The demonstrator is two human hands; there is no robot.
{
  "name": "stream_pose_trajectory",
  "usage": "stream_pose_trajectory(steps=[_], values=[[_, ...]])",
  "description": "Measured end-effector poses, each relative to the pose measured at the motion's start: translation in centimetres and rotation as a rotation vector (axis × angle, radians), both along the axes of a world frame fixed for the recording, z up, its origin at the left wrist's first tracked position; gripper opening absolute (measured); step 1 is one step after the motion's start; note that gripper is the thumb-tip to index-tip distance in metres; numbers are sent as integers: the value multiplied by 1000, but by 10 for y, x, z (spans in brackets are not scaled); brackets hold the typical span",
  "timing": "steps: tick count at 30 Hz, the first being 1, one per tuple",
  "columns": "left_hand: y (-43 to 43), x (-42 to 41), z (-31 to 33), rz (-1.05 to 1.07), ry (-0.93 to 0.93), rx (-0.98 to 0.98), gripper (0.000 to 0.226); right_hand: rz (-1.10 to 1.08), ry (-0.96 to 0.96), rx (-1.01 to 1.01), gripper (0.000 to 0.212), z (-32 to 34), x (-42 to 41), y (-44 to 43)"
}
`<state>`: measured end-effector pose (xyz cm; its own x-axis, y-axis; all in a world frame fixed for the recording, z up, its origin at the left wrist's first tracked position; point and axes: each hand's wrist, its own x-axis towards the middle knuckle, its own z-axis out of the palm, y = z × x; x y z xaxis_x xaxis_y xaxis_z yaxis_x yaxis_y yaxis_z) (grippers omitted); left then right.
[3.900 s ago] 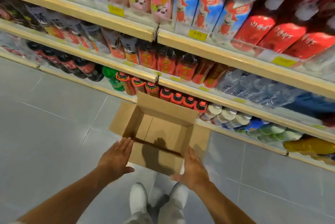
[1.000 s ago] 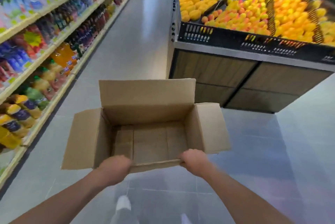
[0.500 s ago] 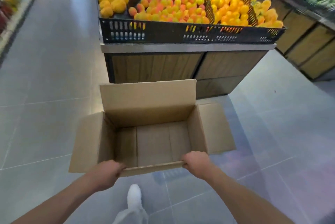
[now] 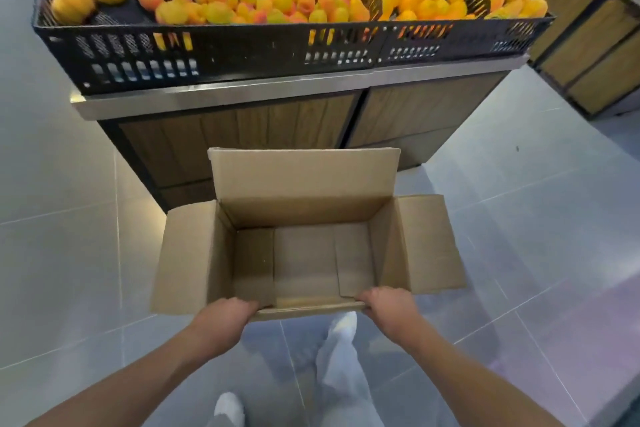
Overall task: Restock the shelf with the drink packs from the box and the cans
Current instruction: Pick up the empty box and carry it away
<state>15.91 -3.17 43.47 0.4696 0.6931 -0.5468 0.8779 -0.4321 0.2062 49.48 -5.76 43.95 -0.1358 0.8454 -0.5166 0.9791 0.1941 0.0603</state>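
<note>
Box (image 4: 304, 260), apparently empty, near rim gripped by left hand (image 4: 227, 317) and right hand (image 4: 389, 305); fruit stand (image 4: 263, 125) close ahead.

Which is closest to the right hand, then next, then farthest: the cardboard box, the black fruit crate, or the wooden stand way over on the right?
1. Cardboard box: gripped by the right hand at its near edge.
2. Black fruit crate: ahead, beyond the box.
3. Wooden stand: far right corner.
</note>
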Motion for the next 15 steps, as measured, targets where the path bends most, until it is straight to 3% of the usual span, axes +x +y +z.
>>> stream_pose_trajectory(steps=[6, 11, 14, 15], values=[[94, 59, -81, 91, 38, -105, 56, 110, 65, 37, 27, -88, 68, 108], [178, 122, -187, 202, 76, -187, 75, 96, 74, -119, 53, -210, 121, 219], [231, 160, -273, 226, 170, -240, 68, 110, 55, -105, 21, -303, 155, 283], [243, 172, -299, 228, 214, -252, 64, 93, 51, -86, 28, -337, 166, 299]])
